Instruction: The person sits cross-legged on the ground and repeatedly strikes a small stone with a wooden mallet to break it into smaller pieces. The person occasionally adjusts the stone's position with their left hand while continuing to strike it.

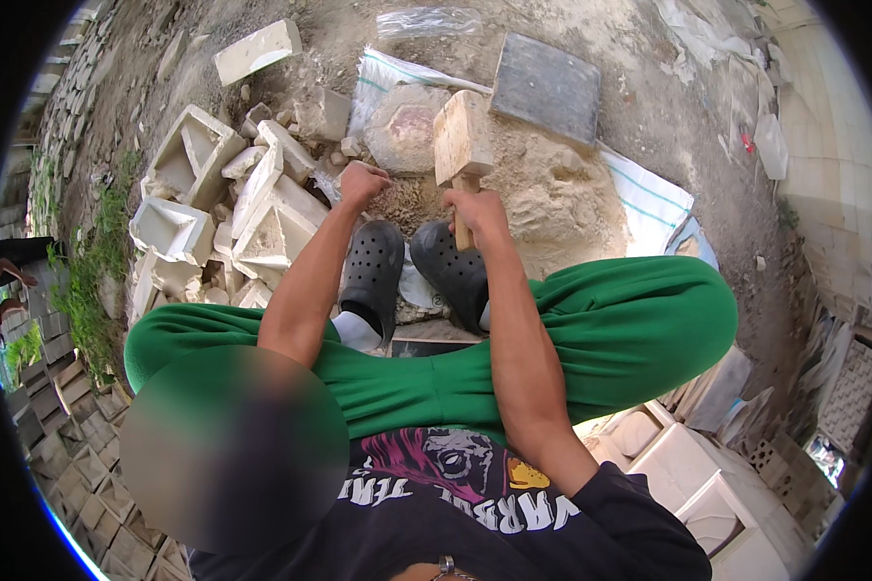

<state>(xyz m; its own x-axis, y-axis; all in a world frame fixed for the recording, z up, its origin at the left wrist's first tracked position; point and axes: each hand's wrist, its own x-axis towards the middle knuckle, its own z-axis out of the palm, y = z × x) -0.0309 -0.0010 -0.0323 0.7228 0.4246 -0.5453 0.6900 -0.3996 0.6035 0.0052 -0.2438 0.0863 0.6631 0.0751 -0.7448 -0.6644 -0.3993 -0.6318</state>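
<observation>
My right hand (479,213) is closed around the handle of a wooden mallet (463,137), whose blocky head points away from me. Left of it, my left hand (360,184) has its fingers curled; anything in them is too small or hidden to make out. Just beyond both hands lies a round, flat-topped stone block (409,126) with a reddish patch in its middle. Sandy crumbs and dust (412,201) cover the ground between my hands. A pale sandy mound (557,198) sits right of the mallet.
Broken, hollow cream-coloured pieces (189,160) pile up at the left. A dark square slab (545,89) lies behind the mound, near a striped white sack (649,198). My feet in dark clogs (371,271) stand close below my hands. Box-like pale pieces (712,504) are at lower right.
</observation>
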